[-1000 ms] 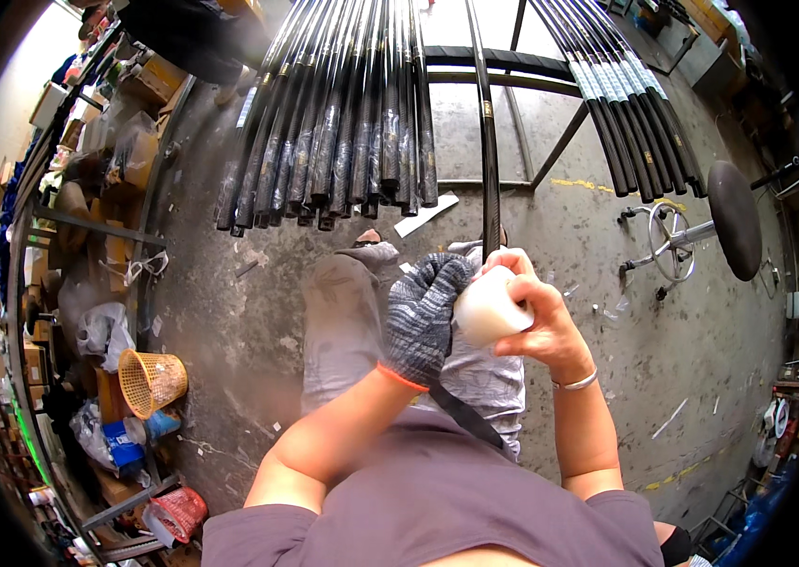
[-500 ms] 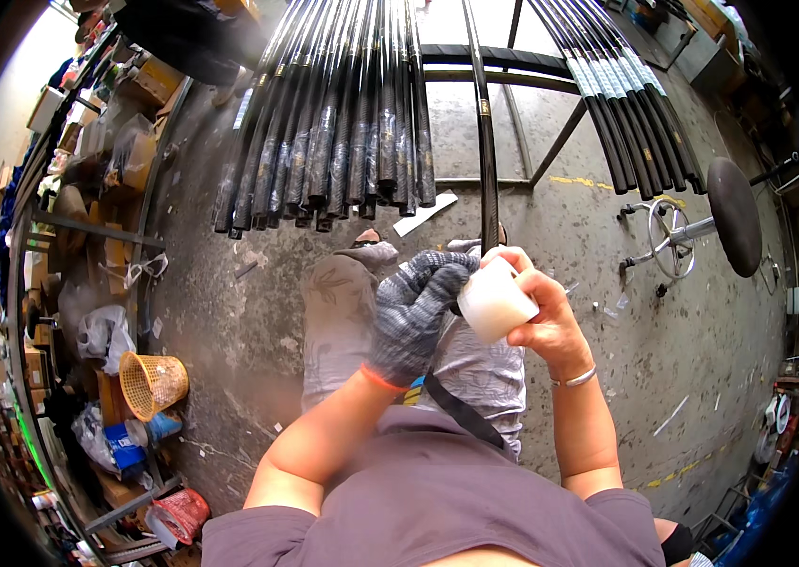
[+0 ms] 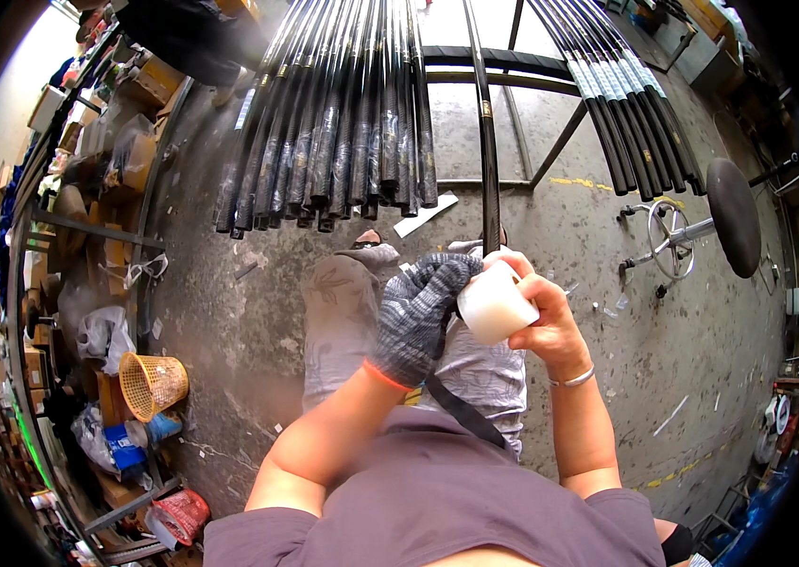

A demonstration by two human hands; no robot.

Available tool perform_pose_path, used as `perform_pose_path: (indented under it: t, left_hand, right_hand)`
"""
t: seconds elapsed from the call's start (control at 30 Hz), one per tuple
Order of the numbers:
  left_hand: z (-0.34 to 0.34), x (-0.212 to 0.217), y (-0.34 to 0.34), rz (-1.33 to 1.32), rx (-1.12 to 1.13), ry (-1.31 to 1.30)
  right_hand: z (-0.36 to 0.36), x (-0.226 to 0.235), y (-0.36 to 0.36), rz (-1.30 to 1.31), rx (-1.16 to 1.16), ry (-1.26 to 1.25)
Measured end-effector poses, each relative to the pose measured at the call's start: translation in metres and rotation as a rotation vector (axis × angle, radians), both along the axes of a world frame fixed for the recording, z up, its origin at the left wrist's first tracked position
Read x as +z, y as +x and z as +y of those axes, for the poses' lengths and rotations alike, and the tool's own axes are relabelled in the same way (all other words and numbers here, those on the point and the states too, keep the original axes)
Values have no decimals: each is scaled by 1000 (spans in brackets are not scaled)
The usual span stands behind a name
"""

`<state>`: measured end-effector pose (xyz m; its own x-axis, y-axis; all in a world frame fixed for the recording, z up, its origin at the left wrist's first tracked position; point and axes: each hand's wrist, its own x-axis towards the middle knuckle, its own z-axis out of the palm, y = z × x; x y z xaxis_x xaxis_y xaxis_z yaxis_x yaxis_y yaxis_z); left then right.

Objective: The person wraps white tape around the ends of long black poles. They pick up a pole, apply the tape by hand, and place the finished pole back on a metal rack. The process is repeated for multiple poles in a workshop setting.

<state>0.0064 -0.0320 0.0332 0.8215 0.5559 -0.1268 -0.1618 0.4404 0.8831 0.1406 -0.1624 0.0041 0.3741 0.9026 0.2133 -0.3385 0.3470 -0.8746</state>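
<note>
A long black pole (image 3: 488,180) comes toward me from the rack, its near end hidden behind my hands. My left hand (image 3: 421,312), in a grey knitted glove with an orange cuff, is closed at this end, fingers curled around it. Bare apart from a bracelet on the wrist, my right hand (image 3: 552,321) grips a roll of whitish translucent film (image 3: 494,307). The roll is held tilted against the pole, close beside the gloved fingers. Whether any film is stuck to the pole there cannot be made out.
Several black poles, some film-wrapped, form a bundle (image 3: 343,142) on the left; another group (image 3: 631,123) lies right. A padded rack bar (image 3: 513,61) crosses between them. A round stool (image 3: 732,217) stands right. Left are cluttered shelves (image 3: 97,231) and a yellow basket (image 3: 152,386).
My gloved left hand has shifted slightly right and up, its wrist turning a little. The pole has moved very slightly right; the roll stays almost where it was in my right hand.
</note>
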Motion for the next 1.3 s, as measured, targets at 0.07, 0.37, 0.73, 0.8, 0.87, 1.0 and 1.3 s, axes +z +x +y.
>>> perform_pose_path:
  t: [0.07, 0.37, 0.73, 0.8, 0.87, 1.0, 1.3]
  left_hand:
    - [-1, 7, -2, -22, 4, -97]
    - [10, 21, -8, 70, 102, 1197]
    - [4, -38, 16, 218, 199, 472]
    - [5, -47, 27, 266, 229, 672]
    - [9, -55, 43, 291, 244, 725]
    - [16, -66, 63, 308, 304, 740]
    - [7, -68, 52, 334, 209, 327]
  right_hand:
    - [-2, -1, 0, 58, 8, 33]
    - [-1, 7, 8, -200, 62, -7]
    - [-17, 2, 17, 220, -24, -190]
    - [-16, -1, 30, 234, -94, -182]
    - [-11, -1, 45, 164, -82, -230]
    - [1, 2, 67, 145, -89, -244]
    - [7, -10, 77, 229, 22, -298]
